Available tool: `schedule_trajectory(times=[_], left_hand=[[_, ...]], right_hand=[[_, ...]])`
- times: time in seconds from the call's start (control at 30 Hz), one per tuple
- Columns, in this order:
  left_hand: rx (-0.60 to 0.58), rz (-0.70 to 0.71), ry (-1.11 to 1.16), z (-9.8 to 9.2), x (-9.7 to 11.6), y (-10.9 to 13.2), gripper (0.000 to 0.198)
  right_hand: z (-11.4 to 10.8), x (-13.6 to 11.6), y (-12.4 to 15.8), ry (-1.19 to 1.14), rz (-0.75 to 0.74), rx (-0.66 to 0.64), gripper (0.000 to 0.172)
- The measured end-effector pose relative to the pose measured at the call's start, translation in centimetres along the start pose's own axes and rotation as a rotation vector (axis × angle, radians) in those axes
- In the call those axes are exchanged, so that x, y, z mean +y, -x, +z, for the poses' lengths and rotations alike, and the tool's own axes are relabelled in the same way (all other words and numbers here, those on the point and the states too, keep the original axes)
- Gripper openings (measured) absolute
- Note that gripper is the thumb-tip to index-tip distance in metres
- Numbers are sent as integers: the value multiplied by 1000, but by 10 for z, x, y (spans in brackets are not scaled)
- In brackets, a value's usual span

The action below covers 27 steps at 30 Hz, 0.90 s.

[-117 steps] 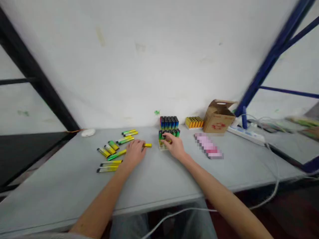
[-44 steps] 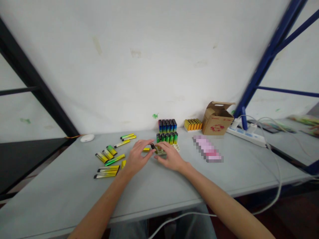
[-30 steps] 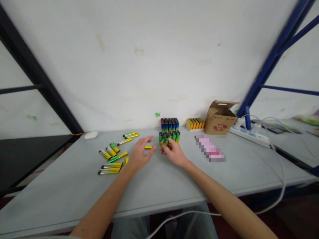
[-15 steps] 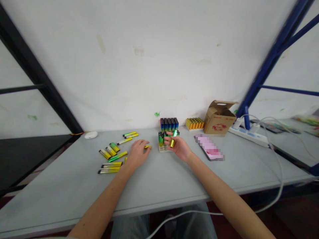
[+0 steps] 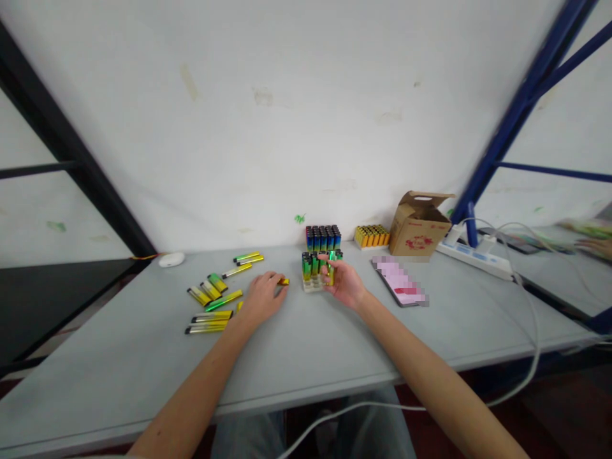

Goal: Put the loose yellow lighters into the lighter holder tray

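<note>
Nearest on the grey surface (image 5: 296,357), loose green-and-yellow tubes (image 5: 224,301) lie scattered by the left forearm. The left hand (image 5: 262,296), spread above the surface a second ago, is now down with its fingers over a short yellow tube (image 5: 285,282); whether its grip is closed on that piece cannot be told.

The right hand (image 5: 347,284) has its grip closed around a green-and-gold tube (image 5: 331,276), held up at the front right of the white socketed tray (image 5: 313,287). Half a second ago this tube leaned; now it stands nearly upright, with more of the tray's front showing. Its new angle seems to match the standing green tubes (image 5: 306,266) in the tray's back part, though it looks to be unseated so far.

Right of the hand lies a phone (image 5: 399,280). Farther back stand blue tubes (image 5: 324,240), orange cylinders (image 5: 371,236) and an open carton (image 5: 419,229).
</note>
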<state>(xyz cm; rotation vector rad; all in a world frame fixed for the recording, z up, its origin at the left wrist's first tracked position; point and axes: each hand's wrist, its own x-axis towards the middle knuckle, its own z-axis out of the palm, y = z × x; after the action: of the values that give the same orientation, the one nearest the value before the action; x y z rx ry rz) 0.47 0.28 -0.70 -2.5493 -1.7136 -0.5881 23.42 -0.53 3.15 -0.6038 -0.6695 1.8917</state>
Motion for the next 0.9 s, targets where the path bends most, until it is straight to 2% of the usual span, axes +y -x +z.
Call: schedule_trajectory(times=[0.17,0.23,0.63,0.9], left_hand=[[2,-9,3,0,1,0,26],[0,-20,-2,0,1,0,26],[-31,-46,19,0,1,0,27],[-46,-63,40,-2,3,-1,28]], right_hand=[[-5,-1,-2,-35,41,-84,40],[-9,-1,-3,-42,56,-103,44],[-10,2,-2,111,91,-103,33],[-6,2,-2,178,123,-55,26]])
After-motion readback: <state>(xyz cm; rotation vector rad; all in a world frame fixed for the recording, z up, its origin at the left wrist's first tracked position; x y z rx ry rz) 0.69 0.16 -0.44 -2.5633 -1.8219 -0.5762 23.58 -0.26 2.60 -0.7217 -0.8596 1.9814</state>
